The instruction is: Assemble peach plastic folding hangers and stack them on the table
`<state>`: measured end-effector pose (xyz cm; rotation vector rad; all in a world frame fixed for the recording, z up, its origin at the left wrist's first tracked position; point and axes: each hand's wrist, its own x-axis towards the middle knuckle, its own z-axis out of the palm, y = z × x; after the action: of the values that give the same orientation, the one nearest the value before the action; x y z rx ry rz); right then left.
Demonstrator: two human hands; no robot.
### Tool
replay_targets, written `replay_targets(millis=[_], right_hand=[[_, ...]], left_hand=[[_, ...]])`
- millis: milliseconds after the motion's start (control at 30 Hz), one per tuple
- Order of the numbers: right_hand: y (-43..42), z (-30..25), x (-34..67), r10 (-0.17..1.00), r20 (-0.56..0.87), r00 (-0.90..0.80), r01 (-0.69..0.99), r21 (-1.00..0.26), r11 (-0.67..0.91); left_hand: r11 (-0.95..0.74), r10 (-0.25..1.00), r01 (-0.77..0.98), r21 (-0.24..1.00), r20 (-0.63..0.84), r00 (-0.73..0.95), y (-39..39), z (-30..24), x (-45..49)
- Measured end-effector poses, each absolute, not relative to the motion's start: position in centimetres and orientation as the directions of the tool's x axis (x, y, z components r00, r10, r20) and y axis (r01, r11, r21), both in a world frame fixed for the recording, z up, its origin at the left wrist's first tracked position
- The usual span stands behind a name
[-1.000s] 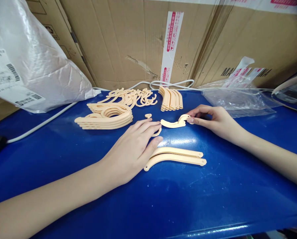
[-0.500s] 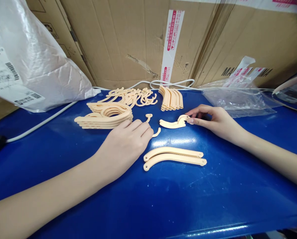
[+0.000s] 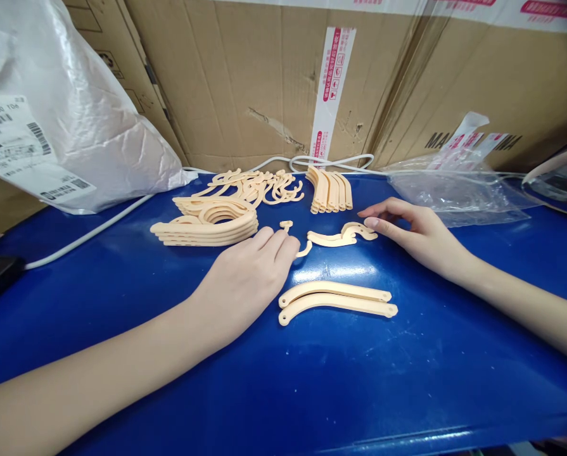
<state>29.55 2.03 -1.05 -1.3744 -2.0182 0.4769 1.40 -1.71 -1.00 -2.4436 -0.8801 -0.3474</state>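
Note:
On the blue table (image 3: 407, 367) my left hand (image 3: 245, 278) lies with its fingers bent and close together, the tips pressed on a small peach plastic hook (image 3: 287, 225) whose middle they hide. My right hand (image 3: 419, 234) has its fingers stretched out, with the index tip just beside the end of a curved peach piece (image 3: 340, 237) and nothing held. Two long curved peach arms (image 3: 335, 299) lie side by side in front of both hands.
Behind the hands are a stack of peach hangers (image 3: 207, 225), a pile of loose hooks (image 3: 254, 183) and a row of curved pieces (image 3: 328, 189). Cardboard boxes (image 3: 264, 76) wall the back. A white bag (image 3: 74, 126) sits left, a clear bag (image 3: 458, 190) right, and a white cable (image 3: 88, 234) crosses the table.
My left hand drew back from lying flat and curled its fingers onto the small hook. My right hand let go of the curved piece's end and straightened its fingers.

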Motion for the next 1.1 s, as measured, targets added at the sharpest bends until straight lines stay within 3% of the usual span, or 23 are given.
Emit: replay_targets(millis=[267, 500, 667, 867, 1100], right_hand=[[1.5, -0.6, 29.2, 0.852, 0.427, -0.303, 0.7, -0.507, 0.503], [-0.5, 0.1, 28.4, 0.645, 0.551, -0.53, 0.712, -0.124, 0.691], [-2.2, 0.2, 27.7, 0.442, 0.592, -0.674, 0.621, 0.129, 0.774], [-3.0, 0.0, 26.9, 0.305, 0.564, -0.767, 0.566, 0.371, 0.736], [-2.9, 0.0, 26.6, 0.236, 0.594, -0.77, 0.559, 0.448, 0.697]], left_hand=[[-0.633, 0.491, 0.668, -0.392, 0.464, 0.738, -1.9, -0.9, 1.5], [-0.643, 0.419, 0.674, -0.363, 0.57, 0.707, -2.3, -0.6, 1.8], [-0.783, 0.271, 0.531, -0.325, 0.59, 0.761, -2.7, -0.3, 2.0], [-0.866, 0.073, 0.326, -0.378, 0.549, 0.833, -3.1, -0.3, 2.3], [-0.896, -0.021, 0.233, -0.379, 0.56, 0.828, -3.3, -0.5, 2.5]])
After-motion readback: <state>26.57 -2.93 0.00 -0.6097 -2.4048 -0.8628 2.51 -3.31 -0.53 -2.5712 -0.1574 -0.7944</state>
